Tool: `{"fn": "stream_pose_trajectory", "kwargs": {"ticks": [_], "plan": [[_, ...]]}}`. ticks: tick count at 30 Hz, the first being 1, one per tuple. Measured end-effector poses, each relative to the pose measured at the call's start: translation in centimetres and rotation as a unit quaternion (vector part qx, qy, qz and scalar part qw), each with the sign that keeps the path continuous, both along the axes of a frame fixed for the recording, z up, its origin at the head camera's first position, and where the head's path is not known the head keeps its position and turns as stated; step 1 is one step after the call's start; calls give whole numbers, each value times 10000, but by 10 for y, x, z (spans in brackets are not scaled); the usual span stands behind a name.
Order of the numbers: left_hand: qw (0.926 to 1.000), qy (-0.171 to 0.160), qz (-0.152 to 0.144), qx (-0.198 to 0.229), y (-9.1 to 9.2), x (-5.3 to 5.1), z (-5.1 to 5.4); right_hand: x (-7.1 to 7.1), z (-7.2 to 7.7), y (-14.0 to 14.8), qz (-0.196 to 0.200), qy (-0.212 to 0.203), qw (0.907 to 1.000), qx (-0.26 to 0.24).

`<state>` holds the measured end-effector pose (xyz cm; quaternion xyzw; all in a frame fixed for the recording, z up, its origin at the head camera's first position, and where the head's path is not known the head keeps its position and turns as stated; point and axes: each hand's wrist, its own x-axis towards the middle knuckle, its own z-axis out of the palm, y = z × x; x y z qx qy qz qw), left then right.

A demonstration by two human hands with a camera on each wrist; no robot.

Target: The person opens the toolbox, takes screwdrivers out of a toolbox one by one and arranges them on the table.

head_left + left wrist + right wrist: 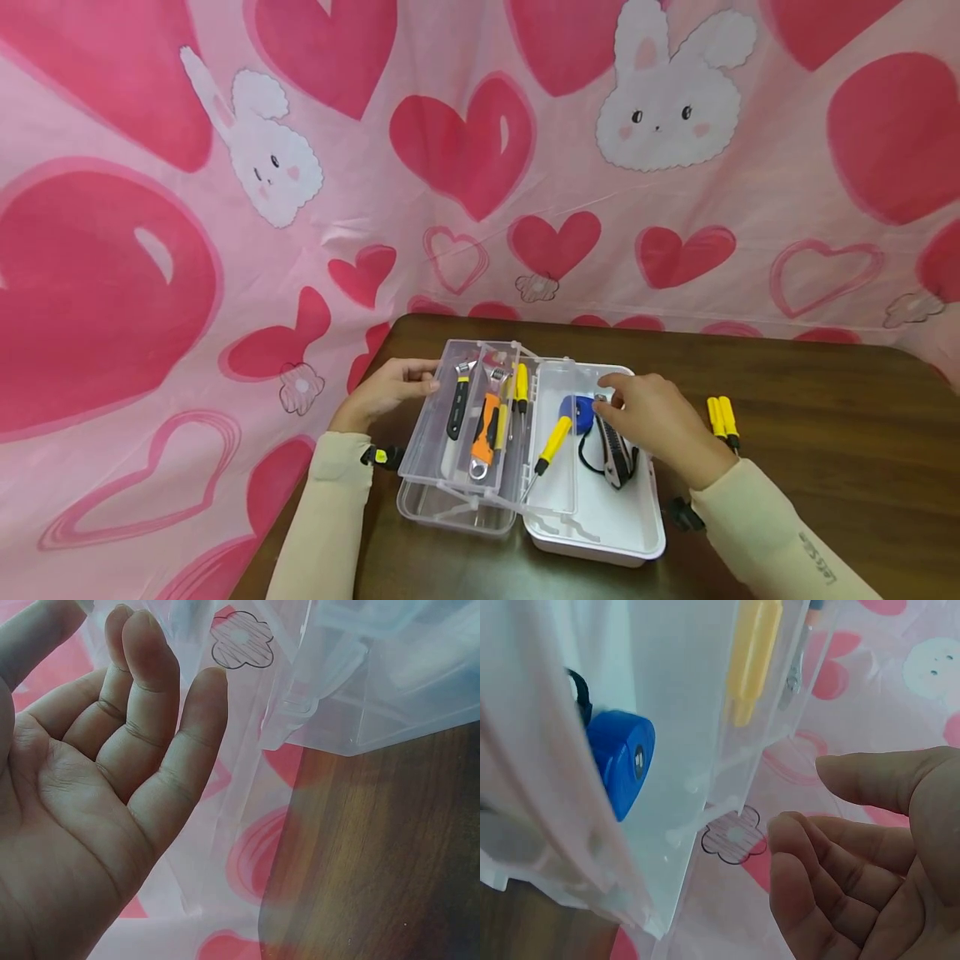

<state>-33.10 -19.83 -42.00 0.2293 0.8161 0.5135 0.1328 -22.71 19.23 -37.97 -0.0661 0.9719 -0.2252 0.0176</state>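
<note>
In the head view, my left hand (386, 390) pinches the left rim of a clear compartment tray (444, 421) between thumb and fingers. An adjustable wrench with a black handle (458, 408) and an orange-handled wrench (487, 429) lie in that tray. My right hand (652, 417) hovers over the white toolbox (600, 521), thumb and fingers apart, with nothing between them in the right wrist view. Below it in the box are a utility knife (615, 458), a blue tape measure (624, 761) and a yellow-handled screwdriver (553, 446).
Two more yellow handles (723, 418) lie on the brown wooden table (817, 467) to the right of the box. Another yellow-handled screwdriver (522, 387) is beside the tray's right edge. A pink cloth with hearts and rabbits (465, 150) hangs behind the table.
</note>
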Motion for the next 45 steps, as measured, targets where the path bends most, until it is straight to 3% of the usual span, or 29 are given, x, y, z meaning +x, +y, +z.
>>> {"fn": "stream_pose_trajectory", "kwargs": {"ticks": [7,16,24,32,38,42,45], "plan": [[10000,-36,-37,64,-2,4,-3,3,-5,-6,68,68,9999,-52],[9999,36,-43,93,-3,6,-4,8,-6,-17,381,484,9981,7],[9998,82,-134,150,-1,2,0,11,1,-28,426,158,9990,4],[9996,120,-186,151,0,-4,-2,8,6,-37,653,427,9969,-21],[9997,86,-158,156,2,-5,-2,9,4,-45,631,99,9978,146],[9999,42,-74,142,1,-4,-2,11,2,-49,763,241,9963,323],[9998,22,-118,135,1,-2,-2,14,4,-50,743,464,9960,183]]}}
